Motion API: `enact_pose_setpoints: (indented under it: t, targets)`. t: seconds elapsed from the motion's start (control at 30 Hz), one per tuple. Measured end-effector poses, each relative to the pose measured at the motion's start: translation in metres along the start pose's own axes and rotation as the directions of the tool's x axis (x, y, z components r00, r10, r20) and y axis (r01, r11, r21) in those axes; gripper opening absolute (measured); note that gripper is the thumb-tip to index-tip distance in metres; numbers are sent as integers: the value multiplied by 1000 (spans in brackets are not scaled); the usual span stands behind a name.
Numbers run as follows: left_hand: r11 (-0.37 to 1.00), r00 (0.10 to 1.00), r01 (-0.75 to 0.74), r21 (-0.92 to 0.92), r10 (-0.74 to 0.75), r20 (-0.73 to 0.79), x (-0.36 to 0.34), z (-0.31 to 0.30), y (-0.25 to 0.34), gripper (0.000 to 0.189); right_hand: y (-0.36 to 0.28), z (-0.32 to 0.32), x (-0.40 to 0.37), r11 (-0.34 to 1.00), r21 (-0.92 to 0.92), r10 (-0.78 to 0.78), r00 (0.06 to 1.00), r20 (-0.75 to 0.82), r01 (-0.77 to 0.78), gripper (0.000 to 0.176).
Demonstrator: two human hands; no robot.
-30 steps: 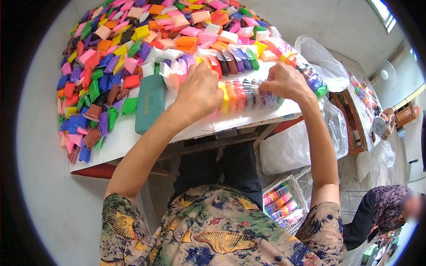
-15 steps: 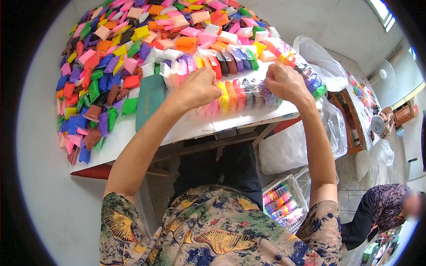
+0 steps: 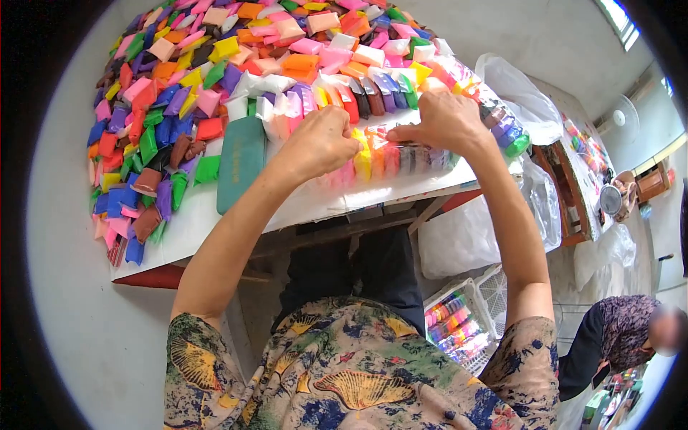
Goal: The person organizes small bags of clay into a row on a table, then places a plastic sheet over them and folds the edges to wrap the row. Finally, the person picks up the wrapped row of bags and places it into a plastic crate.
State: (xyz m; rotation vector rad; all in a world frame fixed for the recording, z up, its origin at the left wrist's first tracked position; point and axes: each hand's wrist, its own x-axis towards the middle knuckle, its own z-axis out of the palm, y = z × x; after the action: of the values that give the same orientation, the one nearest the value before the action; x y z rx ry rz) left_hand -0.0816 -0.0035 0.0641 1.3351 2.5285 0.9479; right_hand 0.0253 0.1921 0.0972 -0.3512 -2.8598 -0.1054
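A clear plastic bag with a row of colored clay packets [image 3: 390,159] lies near the table's front edge, yellow, orange, red, grey and black showing. My left hand [image 3: 322,142] is closed at its left end, apparently pinching the clear film; the fingertips are partly hidden. Over the right part of the bag is my right hand [image 3: 450,123], thumb stretched left across the film and apart from the fingers. Just behind both hands stands another row of packets [image 3: 373,97] in white, pink, red, brown, blue and green. A green box [image 3: 241,161] sits left of my left hand.
A big heap of loose colored packets [image 3: 179,93] covers the table's back and left. A filled bag [image 3: 505,125] lies at right beside clear plastic bags [image 3: 519,93]. Below, a white basket [image 3: 462,326] holds packed rows. Another person [image 3: 609,344] bends at lower right.
My right hand has opened from a fist, its thumb now reaching left over the bag, and has shifted slightly up and left. My left hand stays closed in nearly the same place.
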Motion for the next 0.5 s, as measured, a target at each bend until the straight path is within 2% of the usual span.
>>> enact_pose_setpoints:
  t: [0.03, 0.13, 0.17, 0.2, 0.27, 0.3, 0.4, 0.43, 0.5]
  targets:
    - [1000, 1000, -9, -13, 9, -18, 0, 1, -1, 27, 2, -11, 3, 998, -6, 57, 989, 134, -57, 63]
    - [1000, 1000, -23, 1, 23, 2, 3, 0, -2, 27, 33, -17, 5, 998, 64, -21, 991, 136, 12, 54]
    - [1000, 1000, -27, 2, 27, -7, 3, 1, -2, 27, 45, -25, 2, 996, 71, 32, 969, 244, -51, 51]
    - [1000, 999, -29, 3, 29, -16, 2, 1, -2, 27, 53, -25, -2, 960, 266, 22, 966, 256, -92, 52]
    - [1000, 1000, -26, 1, 26, -12, 1, 1, -1, 28, 73, -23, -12, 769, 617, -4, 963, 271, -170, 53]
    - [1000, 1000, -20, -2, 20, 0, 1, -1, 0, 28, 74, -26, -20, 692, 696, -10, 962, 273, -190, 54]
    - [1000, 999, 15, -18, -14, 29, -1, -4, 5, 29, 85, -25, -39, 775, 632, -170, 969, 178, 20, 38]
    - [999, 999, 30, -23, -30, 36, -2, -5, 7, 29, 81, -28, -46, 815, 580, -147, 970, 192, 9, 30]
    - [998, 997, 59, -29, -57, 54, -2, -6, 10, 29, 77, -24, -49, 782, 621, -157, 982, 109, 56, 26]
